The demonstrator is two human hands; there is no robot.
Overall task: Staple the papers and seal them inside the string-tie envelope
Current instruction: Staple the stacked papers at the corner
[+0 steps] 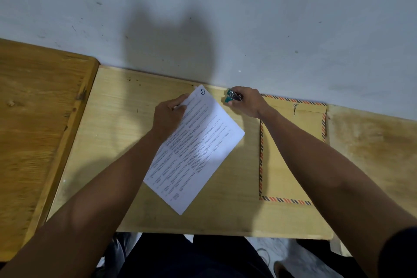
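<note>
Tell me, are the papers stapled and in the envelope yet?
Not yet. Nothing looks finished. The left hand holds the papers on the desk, while the right hand grips the stapler just beside their top corner. Stapling comes next. The envelope lies flat, waiting to be filled and tied.

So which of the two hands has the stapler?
The right hand, by the wall, grips the small teal stapler; the left hand only holds the white printed papers.

Plain study or office corner — worn wooden desks (126,119) pushed against scuffed white wall (270,18)
</note>
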